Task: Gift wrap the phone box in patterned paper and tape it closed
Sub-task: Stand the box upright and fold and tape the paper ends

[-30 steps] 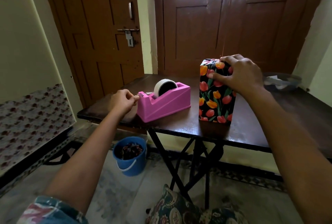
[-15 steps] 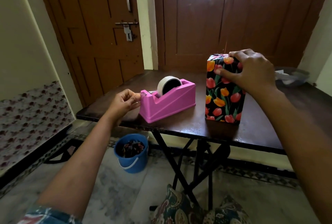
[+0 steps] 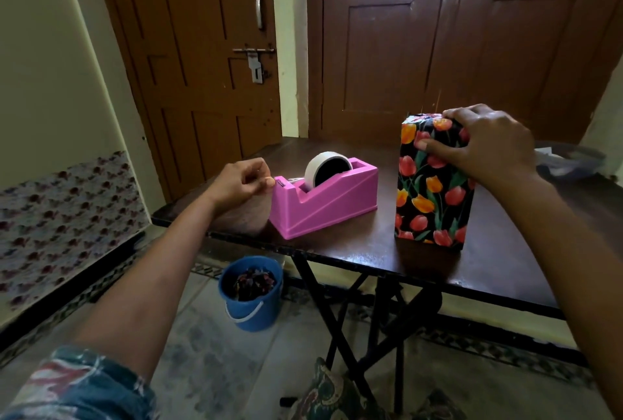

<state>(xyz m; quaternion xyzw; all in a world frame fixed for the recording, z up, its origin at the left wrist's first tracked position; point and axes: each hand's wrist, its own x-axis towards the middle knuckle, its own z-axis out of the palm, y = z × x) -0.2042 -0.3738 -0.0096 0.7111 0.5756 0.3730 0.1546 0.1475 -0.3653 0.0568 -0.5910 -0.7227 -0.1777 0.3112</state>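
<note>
Wrapped phone box (image 3: 433, 197) stands upright on the surface (image 3: 371, 251), just right of the pink tape dispenser (image 3: 330, 204). Right hand (image 3: 488, 146) clamps its top end - fingers over the top, thumb on the near face. Left hand (image 3: 239, 180) is at the dispenser's cutter end, thumb and forefinger pinched together - can't tell if tape is between them.
</note>
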